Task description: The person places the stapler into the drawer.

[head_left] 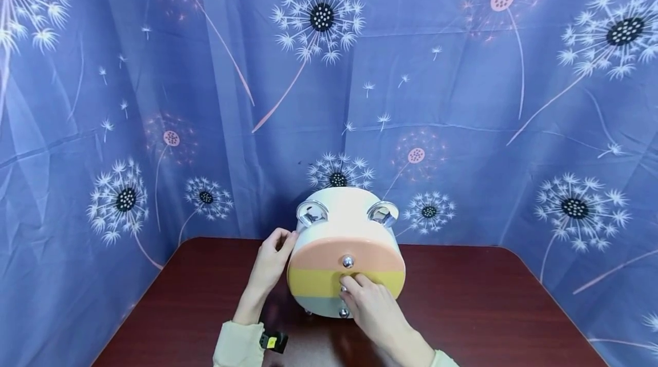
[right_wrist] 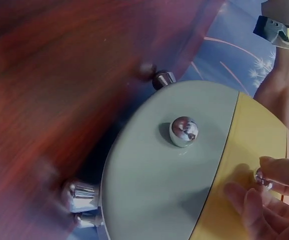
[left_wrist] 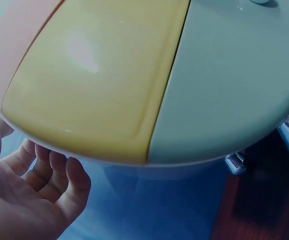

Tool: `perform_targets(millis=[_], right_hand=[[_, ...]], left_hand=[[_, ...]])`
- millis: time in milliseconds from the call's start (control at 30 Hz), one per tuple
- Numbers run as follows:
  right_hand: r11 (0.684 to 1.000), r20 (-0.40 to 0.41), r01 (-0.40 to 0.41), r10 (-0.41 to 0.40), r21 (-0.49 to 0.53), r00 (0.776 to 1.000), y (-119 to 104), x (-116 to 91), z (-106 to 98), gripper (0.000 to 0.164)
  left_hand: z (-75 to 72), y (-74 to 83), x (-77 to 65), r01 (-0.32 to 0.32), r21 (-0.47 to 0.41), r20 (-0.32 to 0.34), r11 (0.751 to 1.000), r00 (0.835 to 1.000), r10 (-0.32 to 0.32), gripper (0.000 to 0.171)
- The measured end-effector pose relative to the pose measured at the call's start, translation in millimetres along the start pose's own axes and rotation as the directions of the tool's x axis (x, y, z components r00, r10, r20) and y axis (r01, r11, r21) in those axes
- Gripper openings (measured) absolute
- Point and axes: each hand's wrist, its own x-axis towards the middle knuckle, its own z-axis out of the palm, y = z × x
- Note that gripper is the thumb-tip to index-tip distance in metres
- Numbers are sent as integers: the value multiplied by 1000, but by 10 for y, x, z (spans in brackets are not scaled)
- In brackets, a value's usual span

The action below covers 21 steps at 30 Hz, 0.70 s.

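A round box stands on the table with a white body and a front banded into a peach drawer, a yellow drawer and a pale green drawer. At the yellow drawer, my right hand pinches the silver knob between thumb and finger. My left hand touches the box's left side. In the left wrist view, its fingers are loosely bent by the rim. The drawers' front faces look flush.
Two chrome ear-like pieces sit on top of the box. Short silver feet support it on the dark red table. A blue curtain with dandelion prints hangs behind and at both sides.
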Motion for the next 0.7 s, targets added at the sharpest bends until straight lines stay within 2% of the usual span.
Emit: perform_targets(millis=[100,233,400,567,700], right_hand=[[1000,6,5,-5,0,1000,1,-3,-8,31],[1000,9,12,-12,-17,1000,-6,-5,-68,32],[1000,47,-3,4,-9,999,-5,-28,-240,32],[999,73,-47,46,21,996,46,-116,-482,30],[996,69,-85,86,-17,994,144,-192,-674,29]], left_hand=[[15,-130,30,3,6,-9,1000,1000,-3,21],[-4,-174,44,-18,23,-3,1000,1000,18,26],[-61,-152,47,-22,76,-10,997,1000,23,28],[-108,-126,26,0,67,0,998,1000,0,30],[-141,-95,14,-34,107,20,994,999,32,29]])
